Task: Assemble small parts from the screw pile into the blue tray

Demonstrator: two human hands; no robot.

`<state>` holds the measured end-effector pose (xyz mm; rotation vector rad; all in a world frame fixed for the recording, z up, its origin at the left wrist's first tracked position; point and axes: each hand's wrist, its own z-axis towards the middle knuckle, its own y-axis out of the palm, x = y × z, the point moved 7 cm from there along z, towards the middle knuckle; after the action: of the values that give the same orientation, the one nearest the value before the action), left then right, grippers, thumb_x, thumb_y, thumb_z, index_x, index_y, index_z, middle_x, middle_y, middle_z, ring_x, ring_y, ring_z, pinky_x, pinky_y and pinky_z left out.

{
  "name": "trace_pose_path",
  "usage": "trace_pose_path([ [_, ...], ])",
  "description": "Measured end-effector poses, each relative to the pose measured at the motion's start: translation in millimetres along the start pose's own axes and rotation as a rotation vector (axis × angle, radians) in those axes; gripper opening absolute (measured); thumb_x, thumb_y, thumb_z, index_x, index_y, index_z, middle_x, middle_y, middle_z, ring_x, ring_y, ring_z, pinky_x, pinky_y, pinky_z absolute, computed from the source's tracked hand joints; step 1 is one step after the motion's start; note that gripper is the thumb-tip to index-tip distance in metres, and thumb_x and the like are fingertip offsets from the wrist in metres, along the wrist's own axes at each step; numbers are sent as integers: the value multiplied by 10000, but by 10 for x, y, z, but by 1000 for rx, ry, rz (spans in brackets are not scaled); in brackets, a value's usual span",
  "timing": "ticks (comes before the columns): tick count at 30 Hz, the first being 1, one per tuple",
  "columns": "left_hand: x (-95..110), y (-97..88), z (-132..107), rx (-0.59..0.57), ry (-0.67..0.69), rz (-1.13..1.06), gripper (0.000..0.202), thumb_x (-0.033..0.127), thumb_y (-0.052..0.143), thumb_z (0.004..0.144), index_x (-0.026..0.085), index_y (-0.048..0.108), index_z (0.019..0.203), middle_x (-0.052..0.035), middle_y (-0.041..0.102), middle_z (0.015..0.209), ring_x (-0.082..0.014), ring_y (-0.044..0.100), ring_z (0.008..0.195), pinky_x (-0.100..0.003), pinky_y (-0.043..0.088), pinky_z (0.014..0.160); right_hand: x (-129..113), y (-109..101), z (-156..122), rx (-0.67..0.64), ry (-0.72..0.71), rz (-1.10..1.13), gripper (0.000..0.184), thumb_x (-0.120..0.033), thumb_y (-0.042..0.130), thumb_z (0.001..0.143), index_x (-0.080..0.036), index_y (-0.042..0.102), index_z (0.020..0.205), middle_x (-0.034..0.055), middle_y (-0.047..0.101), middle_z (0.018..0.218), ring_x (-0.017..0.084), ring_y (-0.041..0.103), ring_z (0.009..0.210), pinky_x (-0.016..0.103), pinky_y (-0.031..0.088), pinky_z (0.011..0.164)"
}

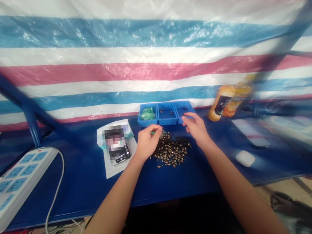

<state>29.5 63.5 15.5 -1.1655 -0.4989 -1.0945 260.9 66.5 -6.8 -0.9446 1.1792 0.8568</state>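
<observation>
A heap of small bronze-coloured metal parts with round heads (171, 151) lies on the blue tabletop (91, 188), between my hands. My left hand (147, 142) rests at the heap's upper left edge, its fingertips pinching a small green piece (152, 133). My right hand (197, 129) hovers at the heap's upper right with its fingers apart, holding nothing. Just beyond both hands stands a blue three-compartment tray (167, 113). Green pieces fill its left compartment, a few small dark parts lie in the middle, and the right compartment's contents are partly hidden by my right hand.
To the left, a phone (118, 148) lies on a white paper sheet (119, 166), beyond which sits a white power strip (19, 181) with a cable. A yellow plastic bottle (228, 99) lies at the back right, near a white oval object (245, 158). A striped plastic sheet hangs behind.
</observation>
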Motion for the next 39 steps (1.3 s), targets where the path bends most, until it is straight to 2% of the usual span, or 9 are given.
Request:
trace_pose_path([
  [3, -3, -4, -2, -9, -2, 20, 272, 422, 529, 941, 225, 710, 897, 8, 757, 872, -160, 679, 758, -277, 515, 758, 3, -66, 54, -59, -51, -237, 331, -475, 624, 817, -189, 705, 961, 24, 670, 692, 168, 597, 613, 308, 479, 636],
  [6, 0, 1, -3, -17, 7, 50, 261, 410, 527, 940, 230, 710, 893, 11, 759, 870, -159, 675, 753, -276, 518, 751, -18, -174, 84, -29, -142, -475, 225, -362, 583, 836, -218, 742, 904, 42, 720, 770, 214, 656, 762, 351, 490, 773],
  [8, 5, 9, -3, -21, 19, 67, 256, 401, 525, 940, 234, 712, 891, 12, 760, 881, -161, 680, 772, -273, 521, 754, -13, -221, 86, -40, -167, -569, 215, -331, 577, 837, -230, 757, 895, 48, 743, 828, 225, 670, 812, 353, 486, 794],
  [13, 19, 42, -7, -45, 53, 106, 217, 366, 535, 933, 251, 719, 918, 18, 763, 911, -164, 692, 822, -265, 522, 761, 95, -95, -10, -398, -154, -694, 335, -490, 706, 769, -251, 775, 993, 42, 754, 867, 215, 679, 762, 307, 473, 684],
  [15, 19, 57, -12, -58, 60, 115, 209, 361, 540, 930, 254, 719, 930, 18, 763, 913, -166, 696, 826, -262, 523, 749, 109, -46, -54, -478, -178, -730, 351, -507, 711, 769, -263, 774, 1013, 37, 753, 887, 209, 676, 760, 299, 465, 673],
  [20, 18, 65, -20, -61, 64, 117, 216, 364, 536, 934, 255, 722, 936, 19, 763, 924, -168, 702, 841, -255, 531, 719, 52, 74, -92, -490, -305, -793, 149, -323, 654, 832, -257, 781, 874, 33, 751, 897, 206, 669, 823, 298, 460, 734],
  [26, 24, 66, -20, -65, 61, 114, 220, 362, 535, 934, 252, 725, 944, 10, 765, 930, -177, 707, 855, -261, 541, 731, -4, 169, -143, -506, -362, -794, 214, -259, 563, 879, -250, 775, 854, 38, 752, 921, 210, 670, 863, 303, 460, 771],
  [32, -10, 81, -18, -67, 62, 117, 209, 351, 538, 936, 259, 725, 952, 19, 764, 935, -169, 707, 857, -258, 541, 734, 45, 157, -153, -543, -331, -781, 240, -170, 601, 785, -236, 777, 935, 43, 719, 939, 178, 656, 803, 289, 470, 771],
  [39, -24, 97, -19, -74, 61, 113, 221, 361, 531, 938, 258, 724, 967, 10, 764, 955, -176, 708, 867, -263, 542, 730, 33, 194, -163, -554, -383, -819, 200, -178, 569, 862, -230, 749, 930, 56, 692, 948, 179, 641, 824, 302, 456, 790],
])
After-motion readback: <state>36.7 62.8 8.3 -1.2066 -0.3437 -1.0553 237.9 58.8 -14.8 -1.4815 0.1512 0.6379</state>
